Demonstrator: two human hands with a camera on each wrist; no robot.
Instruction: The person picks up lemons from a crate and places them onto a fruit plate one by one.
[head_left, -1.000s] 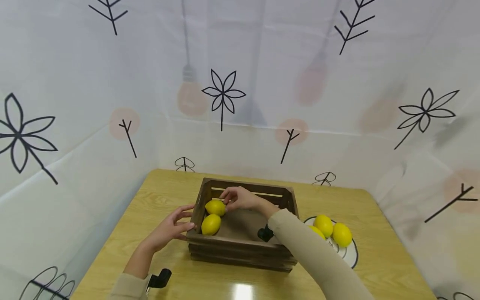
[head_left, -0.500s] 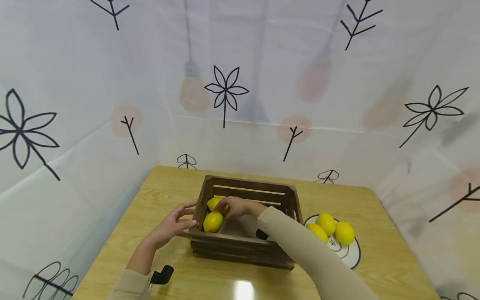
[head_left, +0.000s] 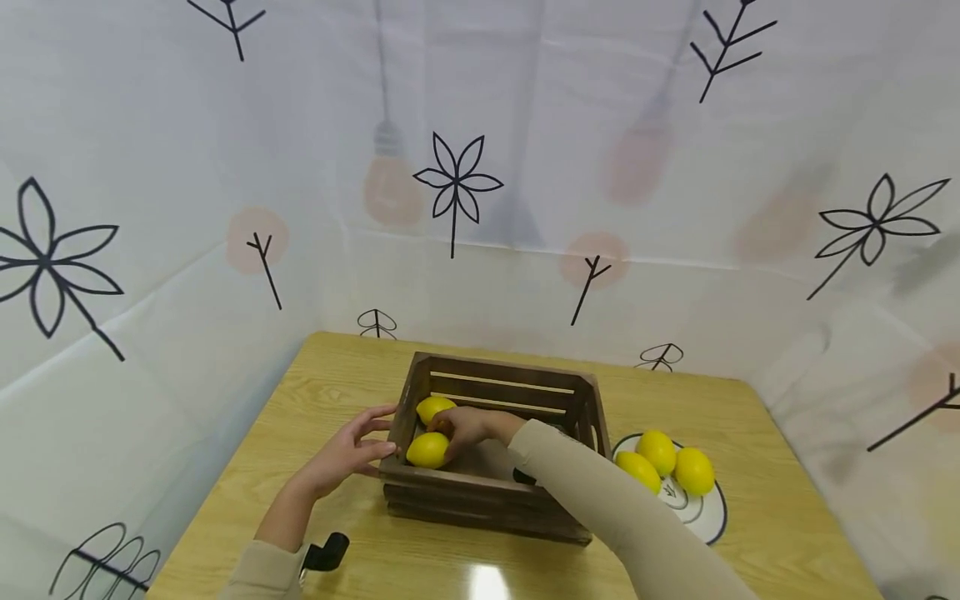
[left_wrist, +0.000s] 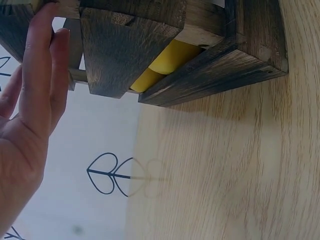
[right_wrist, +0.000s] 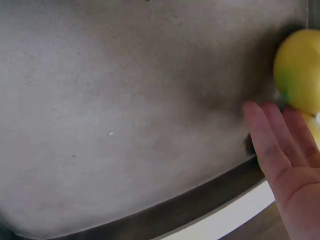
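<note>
A dark brown wooden crate (head_left: 487, 504) holds two yellow lemons at its left end, the rear lemon (head_left: 433, 408) behind the front lemon (head_left: 427, 451). My right hand (head_left: 474, 427) reaches into the crate just right of both, its fingertips pointing down by the front lemon. In the right wrist view its fingers (right_wrist: 272, 135) look straight, fingertips against or very near a lemon (right_wrist: 300, 70); the thumb is hidden. My left hand (head_left: 347, 450) rests with extended fingers on the crate's left side. Lemons (left_wrist: 175, 57) show between slats in the left wrist view.
Right of the crate, a white plate (head_left: 708, 518) with a dark rim bears three lemons (head_left: 657, 452), partly behind my right forearm. All stand on a light wooden table (head_left: 352, 379). A printed white cloth (head_left: 510, 292) hangs behind and at both sides.
My right hand has moved from the rear lemon toward the front one, nearer to me. The front lemon has turned, its tip now pointing left. My left hand has stayed at the crate's side.
</note>
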